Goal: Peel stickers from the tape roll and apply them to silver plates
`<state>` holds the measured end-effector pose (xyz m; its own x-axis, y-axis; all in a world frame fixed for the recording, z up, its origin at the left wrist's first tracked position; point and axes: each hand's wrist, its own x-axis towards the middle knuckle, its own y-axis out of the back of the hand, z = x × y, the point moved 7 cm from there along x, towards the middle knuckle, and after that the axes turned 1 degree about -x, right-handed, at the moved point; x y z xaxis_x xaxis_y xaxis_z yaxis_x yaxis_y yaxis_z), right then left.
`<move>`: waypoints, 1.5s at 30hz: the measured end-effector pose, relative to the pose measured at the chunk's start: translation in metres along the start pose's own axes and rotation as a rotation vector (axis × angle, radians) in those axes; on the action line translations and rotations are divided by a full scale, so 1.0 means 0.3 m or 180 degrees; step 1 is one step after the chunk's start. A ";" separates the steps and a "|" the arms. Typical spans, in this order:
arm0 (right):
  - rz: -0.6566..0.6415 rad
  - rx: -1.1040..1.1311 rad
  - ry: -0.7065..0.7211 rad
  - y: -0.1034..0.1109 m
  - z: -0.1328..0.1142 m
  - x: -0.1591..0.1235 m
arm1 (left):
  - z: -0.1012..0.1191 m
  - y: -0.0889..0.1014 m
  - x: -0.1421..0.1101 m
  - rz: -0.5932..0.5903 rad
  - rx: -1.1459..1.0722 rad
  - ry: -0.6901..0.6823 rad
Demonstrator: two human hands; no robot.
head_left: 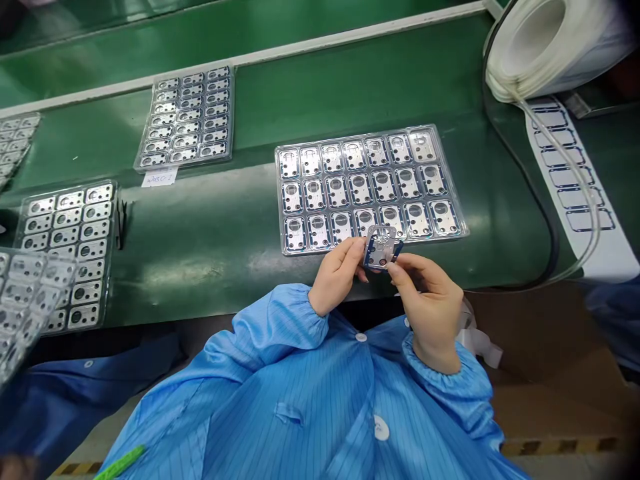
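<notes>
At nine o'clock, a clear plastic tray holds rows of silver plates. The left hand and the right hand, both partly closed, pinch a glossy, blue-edged metal plate at six o'clock, over the edge of a second clear tray, where all three rows of seven pockets look filled.

- A small white paper label on the green bench mat, just below a clear plastic tray: handwritten, roughly "W265", the rest blurred
- A small tag at far right: too blurred to read
</notes>
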<state>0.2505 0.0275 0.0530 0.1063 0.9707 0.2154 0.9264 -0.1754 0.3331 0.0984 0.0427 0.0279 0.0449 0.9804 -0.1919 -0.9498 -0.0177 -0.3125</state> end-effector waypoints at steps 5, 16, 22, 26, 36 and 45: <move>0.0043 0.0022 -0.0053 0.000 -0.002 -0.001 | 0.007 -0.004 0.000 -0.0016 -0.0044 -0.0029; 0.0060 0.0066 -0.0066 -0.002 -0.010 0.002 | 0.016 -0.010 -0.006 -0.0009 -0.0021 0.0023; 0.0047 -0.0020 -0.0087 -0.001 -0.006 0.000 | 0.015 -0.008 -0.008 0.0023 0.0017 0.0068; 0.0049 -0.0082 -0.0063 0.000 -0.008 0.001 | 0.020 -0.008 -0.010 -0.0001 0.0023 0.0056; 0.0002 -0.0121 0.0038 -0.002 -0.009 0.004 | 0.001 -0.023 -0.011 -0.0224 -0.0025 0.0087; -0.0012 -0.0061 0.0054 -0.004 -0.016 0.006 | 0.002 -0.015 -0.010 -0.0164 0.0135 0.0040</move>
<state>0.2478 0.0286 0.0574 0.0966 0.9685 0.2296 0.9197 -0.1750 0.3515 0.1022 0.0399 0.0303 0.0977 0.9773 -0.1882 -0.9583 0.0414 -0.2826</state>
